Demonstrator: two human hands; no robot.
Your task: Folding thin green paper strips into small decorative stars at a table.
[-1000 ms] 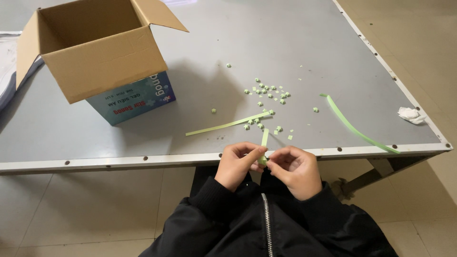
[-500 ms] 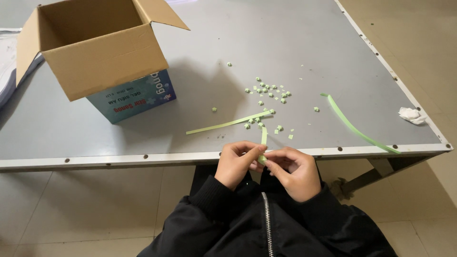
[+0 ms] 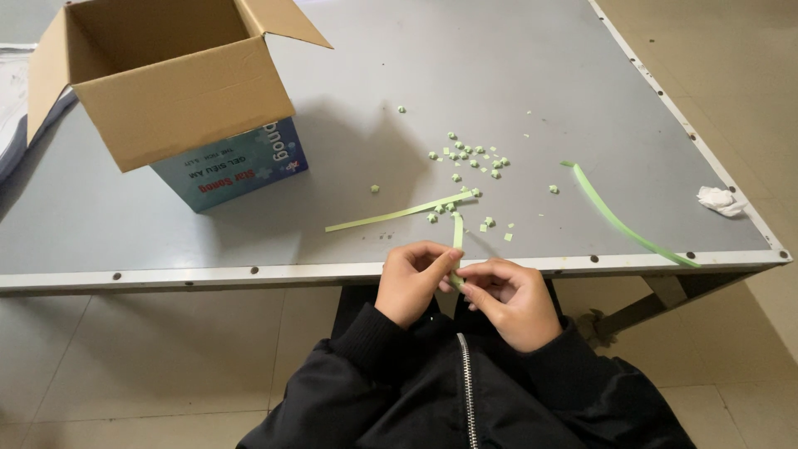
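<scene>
My left hand [image 3: 409, 281] and my right hand [image 3: 511, 299] meet just below the front edge of the grey table [image 3: 208, 241]. Both pinch the near end of a thin light-green paper strip [image 3: 457, 237] that runs up onto the tabletop. A second green strip [image 3: 399, 214] lies flat on the table just beyond the hands. Several tiny green folded pieces [image 3: 467, 155] are scattered further back. The pinched end of the strip is hidden between my fingers.
An open cardboard box [image 3: 166, 91] rests on a blue printed box [image 3: 233, 166] at the back left. A long green strip [image 3: 619, 220] lies toward the right corner, near a crumpled white scrap [image 3: 720, 200]. Beige floor tiles surround the table.
The hands stay at the table edge with only small finger movements on the strip. Nothing on the table has moved.
</scene>
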